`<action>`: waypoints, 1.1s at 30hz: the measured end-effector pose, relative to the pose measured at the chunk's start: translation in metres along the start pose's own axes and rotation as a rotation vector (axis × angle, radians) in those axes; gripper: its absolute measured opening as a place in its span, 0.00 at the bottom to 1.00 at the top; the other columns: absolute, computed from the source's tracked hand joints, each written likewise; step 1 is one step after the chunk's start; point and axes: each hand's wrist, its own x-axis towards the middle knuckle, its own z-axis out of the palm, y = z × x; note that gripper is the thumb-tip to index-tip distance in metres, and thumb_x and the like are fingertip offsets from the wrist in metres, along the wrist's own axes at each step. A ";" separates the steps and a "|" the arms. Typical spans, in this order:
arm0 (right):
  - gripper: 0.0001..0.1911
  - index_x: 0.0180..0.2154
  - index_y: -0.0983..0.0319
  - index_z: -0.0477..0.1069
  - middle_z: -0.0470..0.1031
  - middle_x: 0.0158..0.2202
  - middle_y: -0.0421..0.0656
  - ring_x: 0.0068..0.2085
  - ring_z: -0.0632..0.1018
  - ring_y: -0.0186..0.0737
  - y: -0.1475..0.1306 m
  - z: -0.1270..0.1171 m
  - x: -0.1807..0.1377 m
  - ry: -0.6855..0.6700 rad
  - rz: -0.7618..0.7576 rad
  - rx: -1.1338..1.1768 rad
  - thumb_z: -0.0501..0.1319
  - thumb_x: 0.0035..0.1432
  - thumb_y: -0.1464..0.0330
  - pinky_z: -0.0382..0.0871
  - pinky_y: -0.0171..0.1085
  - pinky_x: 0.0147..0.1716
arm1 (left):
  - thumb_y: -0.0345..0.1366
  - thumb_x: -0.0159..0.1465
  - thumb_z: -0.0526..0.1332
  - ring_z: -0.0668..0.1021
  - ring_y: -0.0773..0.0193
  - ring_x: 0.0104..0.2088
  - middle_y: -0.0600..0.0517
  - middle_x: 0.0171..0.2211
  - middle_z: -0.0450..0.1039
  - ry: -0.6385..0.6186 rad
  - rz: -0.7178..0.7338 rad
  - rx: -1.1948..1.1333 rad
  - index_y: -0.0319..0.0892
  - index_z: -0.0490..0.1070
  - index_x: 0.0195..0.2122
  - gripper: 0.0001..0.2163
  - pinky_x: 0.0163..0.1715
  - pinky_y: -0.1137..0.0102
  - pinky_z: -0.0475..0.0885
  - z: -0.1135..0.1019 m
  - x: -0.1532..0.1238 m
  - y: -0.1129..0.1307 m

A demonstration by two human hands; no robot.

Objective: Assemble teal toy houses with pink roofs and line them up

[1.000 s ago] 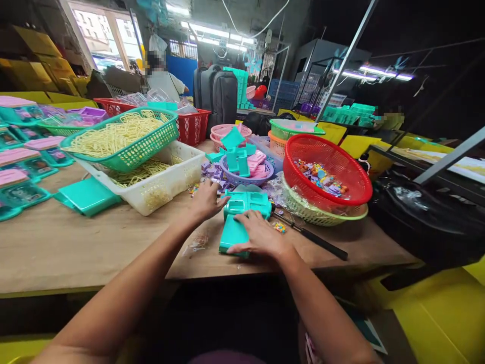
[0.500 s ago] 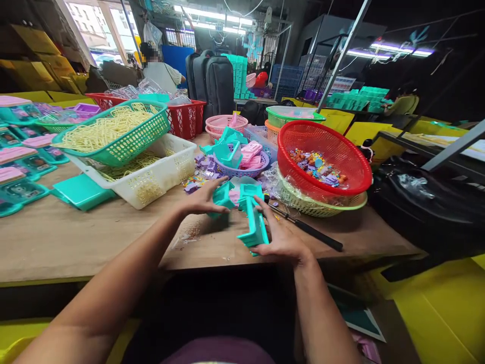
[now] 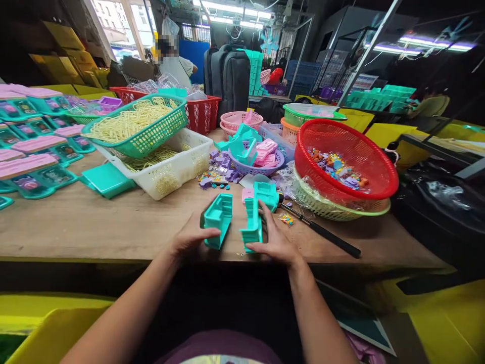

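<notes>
My left hand (image 3: 188,241) grips a teal plastic case half (image 3: 217,219) standing on edge near the front of the wooden table (image 3: 94,222). My right hand (image 3: 275,242) holds the other teal case half (image 3: 254,217), also upright, a little to the right. The two halves are apart with a small gap between them. A small pink piece (image 3: 247,194) lies just behind them.
A red round basket (image 3: 343,167) of small coloured parts sits in a green one at right, with a black tool (image 3: 322,232) in front. A white crate (image 3: 172,174) and green basket (image 3: 140,129) hold yellow pieces. Purple bowl (image 3: 257,164), loose purple bits, teal cases at left. A person stands far back.
The closed teal case that lay flat under my hands has been opened into two halves. Both halves now stand upright near the table's front edge, one in each hand.
</notes>
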 end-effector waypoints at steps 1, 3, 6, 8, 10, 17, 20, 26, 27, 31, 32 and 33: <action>0.60 0.70 0.55 0.38 0.52 0.68 0.49 0.68 0.57 0.50 -0.004 0.000 0.000 -0.012 -0.002 -0.131 0.71 0.44 0.58 0.51 0.51 0.66 | 0.53 0.42 0.74 0.63 0.39 0.64 0.41 0.63 0.62 -0.027 0.039 0.121 0.43 0.58 0.65 0.50 0.63 0.50 0.59 -0.003 -0.001 0.000; 0.61 0.70 0.54 0.38 0.51 0.69 0.49 0.68 0.55 0.51 -0.009 -0.002 0.000 -0.032 -0.020 -0.331 0.72 0.43 0.60 0.48 0.53 0.67 | 0.48 0.41 0.76 0.59 0.41 0.66 0.41 0.65 0.58 -0.095 0.101 0.339 0.44 0.57 0.66 0.51 0.66 0.52 0.54 -0.010 -0.003 0.003; 0.64 0.70 0.54 0.35 0.50 0.69 0.50 0.68 0.56 0.53 -0.010 -0.006 -0.002 -0.037 -0.032 -0.458 0.73 0.42 0.60 0.49 0.54 0.67 | 0.45 0.45 0.74 0.62 0.46 0.64 0.43 0.62 0.58 -0.199 0.133 0.506 0.45 0.57 0.65 0.47 0.65 0.53 0.56 -0.017 -0.008 0.007; 0.66 0.70 0.54 0.32 0.49 0.69 0.50 0.68 0.55 0.53 -0.008 -0.006 -0.004 -0.044 -0.032 -0.433 0.74 0.41 0.59 0.49 0.53 0.67 | 0.44 0.48 0.73 0.62 0.47 0.64 0.43 0.63 0.57 -0.246 0.139 0.545 0.45 0.58 0.65 0.44 0.65 0.54 0.57 -0.020 -0.010 0.009; 0.68 0.70 0.54 0.30 0.48 0.70 0.49 0.69 0.55 0.52 -0.006 -0.004 -0.005 -0.047 -0.037 -0.357 0.75 0.41 0.60 0.49 0.51 0.67 | 0.43 0.48 0.73 0.60 0.45 0.65 0.43 0.65 0.54 -0.257 0.126 0.533 0.46 0.55 0.67 0.46 0.65 0.52 0.56 -0.021 -0.011 0.009; 0.71 0.69 0.56 0.25 0.46 0.70 0.51 0.70 0.53 0.48 -0.005 0.009 -0.009 -0.009 -0.064 -0.185 0.75 0.41 0.60 0.49 0.48 0.68 | 0.42 0.45 0.76 0.65 0.43 0.63 0.43 0.65 0.60 -0.243 -0.009 0.198 0.47 0.48 0.69 0.53 0.62 0.53 0.63 -0.012 -0.009 -0.001; 0.72 0.69 0.57 0.24 0.44 0.71 0.52 0.70 0.51 0.49 -0.004 0.009 -0.010 0.005 -0.086 -0.186 0.76 0.40 0.59 0.49 0.47 0.68 | 0.41 0.44 0.76 0.68 0.42 0.61 0.42 0.63 0.62 -0.218 -0.005 0.139 0.46 0.48 0.69 0.53 0.60 0.53 0.65 -0.010 -0.009 -0.005; 0.73 0.69 0.55 0.23 0.45 0.70 0.51 0.70 0.53 0.50 0.000 0.011 -0.010 0.018 -0.090 -0.193 0.76 0.39 0.61 0.51 0.50 0.67 | 0.40 0.43 0.76 0.68 0.42 0.60 0.42 0.64 0.61 -0.189 0.025 0.141 0.47 0.52 0.67 0.51 0.60 0.51 0.65 -0.009 -0.010 -0.005; 0.73 0.69 0.55 0.24 0.46 0.70 0.51 0.70 0.54 0.51 0.001 0.012 -0.010 0.015 -0.088 -0.201 0.76 0.39 0.61 0.51 0.50 0.67 | 0.40 0.42 0.76 0.68 0.42 0.61 0.42 0.64 0.60 -0.187 0.035 0.151 0.46 0.52 0.67 0.52 0.61 0.51 0.65 -0.009 -0.011 -0.005; 0.70 0.70 0.53 0.29 0.48 0.70 0.48 0.69 0.56 0.51 0.003 0.014 -0.011 -0.016 -0.086 -0.269 0.76 0.39 0.60 0.51 0.52 0.67 | 0.40 0.43 0.76 0.66 0.43 0.62 0.42 0.65 0.59 -0.204 0.055 0.191 0.47 0.49 0.68 0.53 0.61 0.51 0.64 -0.006 -0.012 -0.007; 0.69 0.70 0.52 0.30 0.48 0.70 0.47 0.69 0.55 0.51 0.003 0.015 -0.011 -0.021 -0.086 -0.287 0.75 0.39 0.60 0.51 0.51 0.67 | 0.40 0.44 0.76 0.66 0.43 0.62 0.42 0.65 0.59 -0.205 0.063 0.207 0.47 0.49 0.68 0.52 0.61 0.52 0.63 -0.005 -0.013 -0.008; 0.69 0.70 0.52 0.31 0.47 0.71 0.47 0.69 0.55 0.51 0.004 0.015 -0.011 -0.022 -0.084 -0.299 0.75 0.39 0.60 0.50 0.51 0.68 | 0.40 0.44 0.76 0.65 0.43 0.63 0.42 0.65 0.58 -0.205 0.077 0.230 0.47 0.49 0.68 0.52 0.62 0.52 0.63 -0.003 -0.013 -0.008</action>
